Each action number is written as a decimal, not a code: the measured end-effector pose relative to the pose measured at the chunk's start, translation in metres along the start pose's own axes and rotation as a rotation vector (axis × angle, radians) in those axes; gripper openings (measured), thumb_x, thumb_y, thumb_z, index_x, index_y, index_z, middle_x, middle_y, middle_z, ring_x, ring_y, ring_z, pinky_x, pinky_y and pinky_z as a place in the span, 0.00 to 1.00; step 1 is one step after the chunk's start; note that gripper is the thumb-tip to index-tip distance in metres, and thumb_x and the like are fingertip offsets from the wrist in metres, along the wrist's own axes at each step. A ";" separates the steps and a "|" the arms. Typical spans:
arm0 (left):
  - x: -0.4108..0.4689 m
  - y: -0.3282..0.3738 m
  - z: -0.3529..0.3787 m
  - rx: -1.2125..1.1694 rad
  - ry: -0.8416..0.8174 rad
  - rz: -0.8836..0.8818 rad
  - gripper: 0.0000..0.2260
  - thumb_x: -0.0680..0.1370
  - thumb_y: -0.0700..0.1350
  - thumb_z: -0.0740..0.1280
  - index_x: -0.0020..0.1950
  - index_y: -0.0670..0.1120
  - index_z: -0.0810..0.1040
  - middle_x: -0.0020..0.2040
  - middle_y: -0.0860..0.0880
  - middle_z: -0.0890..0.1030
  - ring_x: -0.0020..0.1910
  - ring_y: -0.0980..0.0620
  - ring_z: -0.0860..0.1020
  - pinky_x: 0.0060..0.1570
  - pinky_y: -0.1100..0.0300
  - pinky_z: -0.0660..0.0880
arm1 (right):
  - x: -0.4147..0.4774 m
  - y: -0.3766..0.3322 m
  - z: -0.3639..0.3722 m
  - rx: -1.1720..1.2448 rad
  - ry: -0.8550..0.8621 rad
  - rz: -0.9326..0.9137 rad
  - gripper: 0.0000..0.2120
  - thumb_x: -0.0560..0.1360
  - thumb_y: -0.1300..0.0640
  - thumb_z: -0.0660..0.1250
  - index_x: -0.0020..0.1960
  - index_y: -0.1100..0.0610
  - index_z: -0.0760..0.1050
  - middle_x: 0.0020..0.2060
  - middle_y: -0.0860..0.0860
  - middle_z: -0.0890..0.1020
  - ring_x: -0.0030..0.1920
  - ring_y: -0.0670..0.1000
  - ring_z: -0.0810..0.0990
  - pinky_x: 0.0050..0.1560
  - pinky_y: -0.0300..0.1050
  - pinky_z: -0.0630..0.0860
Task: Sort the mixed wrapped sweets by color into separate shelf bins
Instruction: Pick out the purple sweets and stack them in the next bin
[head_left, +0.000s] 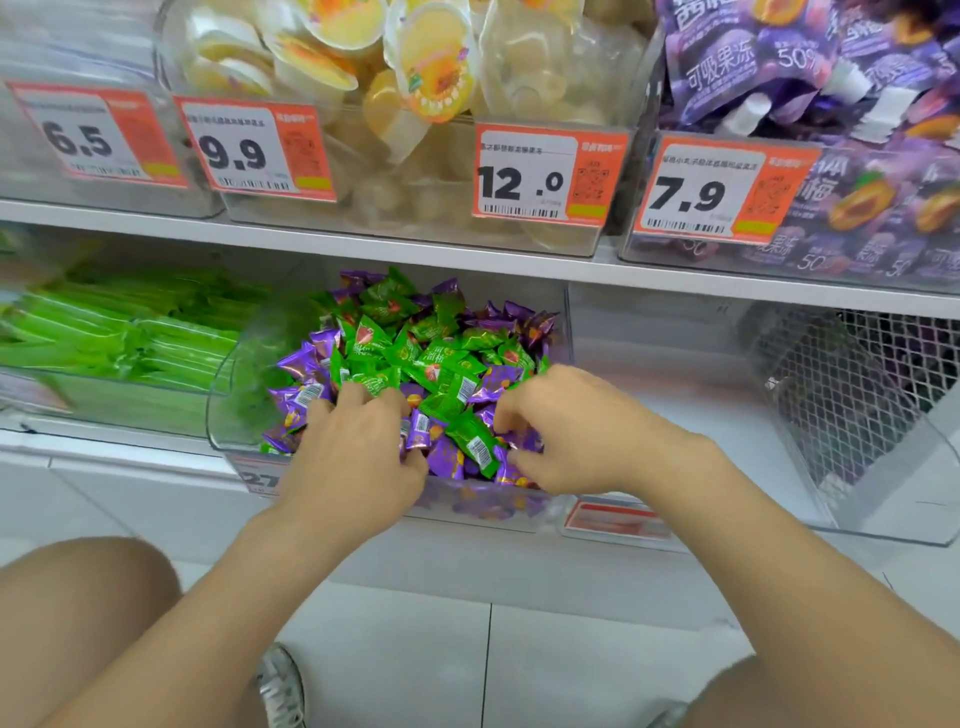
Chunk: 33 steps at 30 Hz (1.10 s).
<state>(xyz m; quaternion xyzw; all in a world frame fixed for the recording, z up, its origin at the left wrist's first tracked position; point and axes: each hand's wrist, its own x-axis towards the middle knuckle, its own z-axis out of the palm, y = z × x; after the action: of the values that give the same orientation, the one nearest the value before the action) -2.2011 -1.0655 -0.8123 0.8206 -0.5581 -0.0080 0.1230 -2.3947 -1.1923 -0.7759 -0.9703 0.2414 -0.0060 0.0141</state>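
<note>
1. Shelf (156, 228): 2 white levels in view, with clear bins on both. Grey tiled floor (571, 649) lies below.
2. Upper level: a bin of yellow jelly cups (332, 62) sits in the middle, and purple pouches (779, 67) fill the bin to its right.
3. Lower level, left: a bin holds long green stick packs (130, 338), lying flat and side by side.
4. Lower level, right: a wire mesh basket (841, 395) is tilted forward. A clear bin (660, 332) stands between it and the middle bin.
5. Middle bin (221, 410): clear, with a rounded front corner, just beside the green stick packs. It holds the sweets (415, 353), green and purple wrappers mixed in 1 heap up to the front rim.
6. Left hand (353, 457): palm down at the front of the heap, fingers curled into it, with purple sweets caught between thumb and fingers.
7. Right hand (566, 436): palm down at the front right of the heap, fingers bent under and pinching purple sweets against the thumb.
8. The 2 hands are near each other but apart, with green and purple sweets between them.
9. Price tags (540, 176): orange and white, on the upper bin fronts, reading 6.5, 9.9, 12.0 and 7.9 from left to right.
10. A shoe (283, 686) shows at the bottom edge, between 2 bare knees.
</note>
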 end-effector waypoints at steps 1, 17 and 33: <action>0.003 0.002 0.001 -0.018 -0.004 0.028 0.18 0.76 0.50 0.70 0.66 0.50 0.77 0.55 0.45 0.77 0.55 0.40 0.75 0.58 0.47 0.71 | 0.002 0.002 0.003 -0.032 -0.030 -0.021 0.11 0.71 0.47 0.69 0.51 0.49 0.81 0.40 0.46 0.84 0.43 0.53 0.81 0.48 0.45 0.76; 0.004 0.005 -0.010 -0.257 0.064 -0.068 0.18 0.68 0.44 0.80 0.56 0.54 0.82 0.49 0.55 0.86 0.52 0.47 0.84 0.53 0.48 0.80 | -0.023 -0.002 -0.014 0.762 0.316 0.134 0.06 0.83 0.52 0.67 0.60 0.48 0.77 0.46 0.46 0.85 0.43 0.47 0.82 0.47 0.44 0.76; 0.018 0.089 -0.035 -0.699 0.071 0.105 0.08 0.75 0.46 0.76 0.54 0.55 0.85 0.48 0.59 0.86 0.35 0.61 0.83 0.44 0.61 0.79 | -0.072 0.076 -0.017 0.675 0.272 0.707 0.09 0.77 0.59 0.69 0.53 0.47 0.83 0.43 0.52 0.87 0.44 0.55 0.86 0.37 0.44 0.76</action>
<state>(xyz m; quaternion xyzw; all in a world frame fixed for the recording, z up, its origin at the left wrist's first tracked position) -2.2702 -1.1063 -0.7579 0.6988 -0.5585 -0.1638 0.4158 -2.4939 -1.2259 -0.7611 -0.7609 0.5394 -0.2051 0.2966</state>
